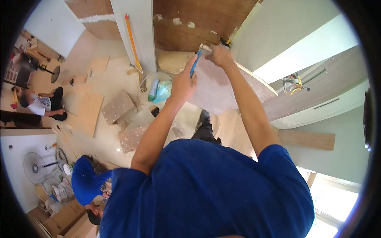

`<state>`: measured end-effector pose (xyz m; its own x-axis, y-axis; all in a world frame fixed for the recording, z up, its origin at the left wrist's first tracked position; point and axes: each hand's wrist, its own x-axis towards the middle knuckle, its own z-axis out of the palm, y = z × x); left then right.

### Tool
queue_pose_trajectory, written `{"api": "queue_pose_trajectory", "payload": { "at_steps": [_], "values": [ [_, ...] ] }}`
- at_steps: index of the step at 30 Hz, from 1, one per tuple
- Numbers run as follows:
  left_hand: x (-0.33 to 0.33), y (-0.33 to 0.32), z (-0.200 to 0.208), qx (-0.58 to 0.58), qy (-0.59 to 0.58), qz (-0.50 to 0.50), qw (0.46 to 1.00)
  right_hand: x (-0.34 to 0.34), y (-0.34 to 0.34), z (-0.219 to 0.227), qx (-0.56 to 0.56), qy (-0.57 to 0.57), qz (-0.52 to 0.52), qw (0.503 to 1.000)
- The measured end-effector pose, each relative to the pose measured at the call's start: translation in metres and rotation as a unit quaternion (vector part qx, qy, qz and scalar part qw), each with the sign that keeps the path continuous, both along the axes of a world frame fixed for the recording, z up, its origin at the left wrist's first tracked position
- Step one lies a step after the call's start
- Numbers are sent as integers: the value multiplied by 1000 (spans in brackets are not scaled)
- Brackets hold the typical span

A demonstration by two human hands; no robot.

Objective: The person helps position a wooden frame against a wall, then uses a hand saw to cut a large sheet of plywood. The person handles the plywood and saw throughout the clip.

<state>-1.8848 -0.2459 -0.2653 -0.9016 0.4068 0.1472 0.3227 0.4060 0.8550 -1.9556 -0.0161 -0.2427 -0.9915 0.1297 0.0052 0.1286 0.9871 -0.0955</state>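
Note:
A blue-handled cutter, which looks like a utility knife point(194, 67), is in my left hand point(185, 84), whose fingers are closed round it. Its thin tip points up at the far corner of a pale brown board point(216, 89). My right hand point(220, 56) is at that same far edge, close to the tip, with its fingers bent over the board's rim. The board stands tilted in front of me, its light edge running down to the right. Part of its far corner is hidden by my right fingers.
A long orange-handled tool point(131, 39) leans on a white post. Stone-like blocks point(119, 106) and a blue-green roll point(154, 89) lie on the floor. Loose wires point(294, 84) hang at the right wall. Two other people point(85, 180) are low down at left, near a fan point(35, 168).

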Motion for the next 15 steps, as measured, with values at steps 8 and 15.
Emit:
{"api": "queue_pose_trajectory", "payload": {
  "at_steps": [8, 15],
  "values": [
    [119, -109, 27, -2, 39, -24, 999, 15, 7, -4, -51, -11, 0, 999],
    [5, -15, -4, 11, 4, -13, 1000, 7, -6, 4, -37, -6, 5, 999]
  ]
}}
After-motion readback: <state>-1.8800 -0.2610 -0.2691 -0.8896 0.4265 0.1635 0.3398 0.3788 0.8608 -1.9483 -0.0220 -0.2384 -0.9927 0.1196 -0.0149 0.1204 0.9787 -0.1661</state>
